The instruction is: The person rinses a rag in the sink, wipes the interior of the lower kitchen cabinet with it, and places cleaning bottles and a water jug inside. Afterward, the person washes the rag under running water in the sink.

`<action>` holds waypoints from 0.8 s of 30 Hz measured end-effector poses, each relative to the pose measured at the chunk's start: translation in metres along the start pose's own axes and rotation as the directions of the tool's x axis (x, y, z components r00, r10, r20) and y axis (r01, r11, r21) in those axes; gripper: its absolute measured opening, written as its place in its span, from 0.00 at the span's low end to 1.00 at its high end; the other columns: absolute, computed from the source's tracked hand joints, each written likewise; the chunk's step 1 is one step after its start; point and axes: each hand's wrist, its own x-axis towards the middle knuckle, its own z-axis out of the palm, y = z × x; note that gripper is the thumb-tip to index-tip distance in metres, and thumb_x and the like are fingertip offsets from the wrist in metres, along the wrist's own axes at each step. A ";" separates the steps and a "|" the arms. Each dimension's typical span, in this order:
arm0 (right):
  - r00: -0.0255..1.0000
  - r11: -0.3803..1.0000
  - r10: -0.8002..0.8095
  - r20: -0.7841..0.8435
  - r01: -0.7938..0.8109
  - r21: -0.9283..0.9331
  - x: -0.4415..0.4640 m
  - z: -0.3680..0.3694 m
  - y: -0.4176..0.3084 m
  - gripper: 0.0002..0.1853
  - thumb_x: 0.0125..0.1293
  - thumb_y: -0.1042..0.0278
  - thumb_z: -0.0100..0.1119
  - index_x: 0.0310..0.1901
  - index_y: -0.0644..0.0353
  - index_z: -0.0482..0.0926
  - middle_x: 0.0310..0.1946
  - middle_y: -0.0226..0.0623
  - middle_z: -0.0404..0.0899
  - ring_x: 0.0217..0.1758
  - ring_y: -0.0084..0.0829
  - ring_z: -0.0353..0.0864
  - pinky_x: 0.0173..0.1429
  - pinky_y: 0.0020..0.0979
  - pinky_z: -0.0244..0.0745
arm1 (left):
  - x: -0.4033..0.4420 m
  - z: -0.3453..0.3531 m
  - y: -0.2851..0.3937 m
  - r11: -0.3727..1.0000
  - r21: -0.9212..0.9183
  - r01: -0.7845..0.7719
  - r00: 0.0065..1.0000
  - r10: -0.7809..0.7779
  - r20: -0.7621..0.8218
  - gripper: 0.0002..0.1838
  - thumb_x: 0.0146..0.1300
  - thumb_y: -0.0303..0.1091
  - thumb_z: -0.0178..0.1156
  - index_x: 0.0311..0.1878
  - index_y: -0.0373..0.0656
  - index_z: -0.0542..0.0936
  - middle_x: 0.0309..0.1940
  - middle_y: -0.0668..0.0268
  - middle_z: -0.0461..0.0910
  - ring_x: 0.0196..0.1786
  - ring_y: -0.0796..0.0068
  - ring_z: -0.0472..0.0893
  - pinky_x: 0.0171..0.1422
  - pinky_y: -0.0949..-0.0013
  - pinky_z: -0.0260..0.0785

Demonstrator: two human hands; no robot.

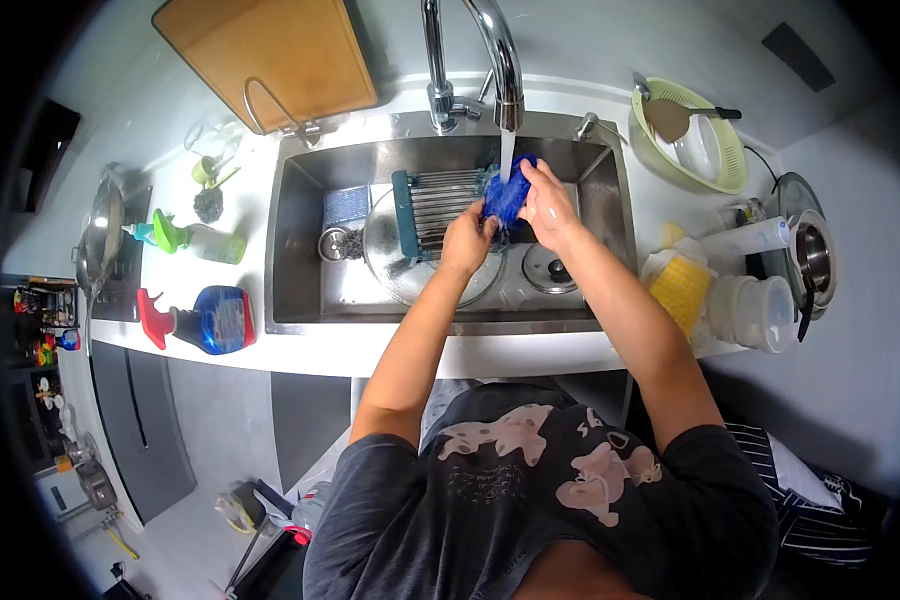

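Under the running tap [508,110], water falls onto a bright blue scrubbing cloth [507,196]. My right hand [550,205] is closed on the cloth's right side, its palm wet. From the lower left, my left hand [468,238] grips the cloth's edge with the thumb showing; its other fingers are mostly hidden. Just left of the cloth, a metal-barred drain rack with teal ends [407,215] rests in the sink [295,250]. A glass lid [380,265] lies beneath the rack. Below my right hand sits a smaller lid [542,272] with a black knob.
Spray bottles, one blue with a red trigger [215,320] and one green [215,243], stand left of the sink. A cutting board [270,60] leans behind. On the right are a green colander [645,150], a yellow cloth [681,290] and plastic tubs [765,315].
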 end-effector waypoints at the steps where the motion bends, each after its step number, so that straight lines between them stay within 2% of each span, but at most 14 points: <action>1: 1.000 1.000 -0.001 0.000 0.001 -0.004 -0.002 -0.001 -0.003 0.11 0.69 0.61 0.45 0.48 0.54 0.68 0.43 0.33 0.75 0.45 0.26 0.77 0.49 0.33 0.71 | 0.002 0.005 -0.007 1.000 -0.003 -0.019 0.999 0.019 -0.048 0.15 0.61 0.30 0.54 0.51 0.40 0.74 0.30 0.55 0.80 0.33 0.67 0.80 0.42 0.70 0.69; 5: 0.984 0.984 -0.163 0.070 0.168 -0.066 -0.004 -0.025 -0.017 0.12 0.62 0.71 0.55 0.46 0.59 0.69 0.40 0.31 0.75 0.43 0.25 0.76 0.46 0.29 0.72 | -0.002 -0.023 0.013 0.996 -0.042 -0.075 0.993 0.070 -0.099 0.12 0.63 0.32 0.53 0.47 0.39 0.77 0.30 0.56 0.81 0.32 0.71 0.80 0.41 0.71 0.69; 6: 0.975 0.897 -0.220 0.034 0.216 -0.385 -0.003 -0.037 -0.020 0.13 0.61 0.70 0.56 0.46 0.60 0.68 0.40 0.31 0.75 0.42 0.25 0.76 0.46 0.28 0.72 | -0.002 -0.034 0.022 0.998 -0.028 -0.064 0.993 0.061 -0.100 0.11 0.61 0.33 0.54 0.45 0.44 0.79 0.34 0.53 0.80 0.37 0.51 0.78 0.42 0.64 0.69; 8: 0.987 0.497 -0.157 -0.026 0.056 -0.866 0.026 -0.100 -0.009 0.27 0.56 0.61 0.64 0.52 0.66 0.65 0.48 0.41 0.72 0.50 0.32 0.74 0.55 0.30 0.69 | 0.002 -0.043 0.034 0.984 -0.121 -0.129 0.989 0.119 -0.092 0.10 0.61 0.33 0.55 0.45 0.43 0.79 0.34 0.54 0.80 0.37 0.53 0.78 0.42 0.65 0.69; 9: 0.988 0.498 -0.155 -0.025 0.056 -0.865 0.017 -0.089 -0.011 0.27 0.56 0.61 0.64 0.52 0.66 0.65 0.48 0.41 0.72 0.50 0.32 0.74 0.55 0.30 0.69 | 0.005 -0.047 0.038 0.958 -0.213 -0.191 0.980 0.177 -0.087 0.10 0.60 0.32 0.56 0.44 0.43 0.79 0.33 0.54 0.80 0.36 0.54 0.78 0.42 0.66 0.69; 11: 0.959 0.125 -0.270 0.091 0.128 -0.984 -0.005 -0.062 -0.017 0.40 0.51 0.56 0.69 0.59 0.69 0.60 0.56 0.51 0.65 0.61 0.39 0.66 0.63 0.35 0.62 | 0.011 -0.049 0.052 0.944 -0.227 -0.239 0.971 0.226 -0.081 0.10 0.58 0.29 0.57 0.43 0.42 0.79 0.33 0.55 0.79 0.35 0.59 0.79 0.41 0.67 0.69; 12: 0.949 0.197 -0.218 0.228 0.272 -0.942 -0.009 -0.045 -0.020 0.48 0.46 0.52 0.71 0.63 0.68 0.55 0.62 0.54 0.57 0.67 0.41 0.57 0.67 0.36 0.54 | 0.014 -0.050 0.059 0.940 -0.139 -0.313 0.950 0.309 -0.047 0.09 0.58 0.28 0.57 0.42 0.41 0.79 0.34 0.56 0.79 0.35 0.61 0.79 0.41 0.68 0.69; 13: 0.895 0.240 -0.256 0.365 0.424 -0.873 0.002 -0.043 -0.003 0.41 0.50 0.56 0.69 0.61 0.66 0.59 0.58 0.48 0.65 0.62 0.40 0.64 0.64 0.35 0.60 | 0.017 -0.050 0.063 0.921 -0.053 -0.385 0.923 0.385 -0.003 0.09 0.57 0.27 0.57 0.41 0.40 0.79 0.35 0.56 0.79 0.34 0.63 0.79 0.40 0.69 0.68; 15: 0.930 0.527 -0.119 0.347 0.356 -0.772 0.018 -0.033 0.013 0.33 0.51 0.57 0.66 0.56 0.64 0.67 0.49 0.47 0.75 0.52 0.41 0.75 0.56 0.34 0.68 | 0.026 -0.048 0.064 0.924 -0.108 -0.368 0.928 0.372 0.026 0.11 0.55 0.24 0.57 0.44 0.39 0.77 0.34 0.60 0.79 0.36 0.68 0.79 0.42 0.71 0.68; 18: 0.963 0.747 -0.228 0.147 0.270 -0.607 0.021 -0.016 0.021 0.20 0.57 0.66 0.61 0.50 0.62 0.72 0.40 0.36 0.79 0.42 0.30 0.78 0.47 0.29 0.72 | 0.041 -0.040 0.044 0.830 -0.467 -0.304 0.945 0.326 -0.036 0.17 0.55 0.22 0.58 0.49 0.37 0.74 0.41 0.64 0.78 0.41 0.72 0.77 0.44 0.71 0.68; 21: 0.974 0.971 -0.217 -0.061 0.209 -0.119 0.007 -0.002 0.018 0.11 0.62 0.72 0.54 0.47 0.59 0.71 0.39 0.31 0.77 0.40 0.23 0.78 0.45 0.25 0.74 | 0.036 -0.012 0.003 0.452 -0.847 0.280 0.953 -0.024 0.302 0.31 0.64 0.54 0.49 0.64 0.45 0.61 0.61 0.60 0.64 0.62 0.69 0.64 0.65 0.66 0.54; 22: 0.971 0.979 -0.201 -0.129 0.200 -0.028 -0.001 0.007 0.009 0.10 0.62 0.72 0.55 0.44 0.58 0.71 0.38 0.31 0.77 0.40 0.23 0.78 0.43 0.27 0.75 | 0.024 0.002 -0.004 0.469 -0.798 0.379 0.922 -0.119 0.368 0.37 0.60 0.67 0.40 0.66 0.53 0.60 0.61 0.63 0.66 0.62 0.69 0.66 0.67 0.61 0.53; 23: 0.971 0.979 -0.202 -0.132 0.199 -0.032 -0.006 0.011 0.006 0.10 0.62 0.72 0.55 0.44 0.58 0.71 0.38 0.31 0.77 0.40 0.23 0.78 0.43 0.27 0.75 | 0.021 0.018 -0.014 0.513 -0.776 0.367 0.925 -0.113 0.363 0.37 0.59 0.68 0.42 0.65 0.56 0.61 0.60 0.63 0.67 0.62 0.67 0.66 0.67 0.55 0.54; 24: 0.957 0.964 -0.265 -0.121 0.260 -0.053 -0.011 0.014 0.006 0.10 0.61 0.72 0.56 0.45 0.58 0.71 0.38 0.31 0.77 0.40 0.24 0.78 0.44 0.27 0.75 | 0.020 0.024 -0.015 0.335 -0.785 0.521 0.852 -0.144 0.504 0.37 0.58 0.68 0.42 0.64 0.54 0.63 0.59 0.63 0.68 0.60 0.65 0.68 0.66 0.54 0.56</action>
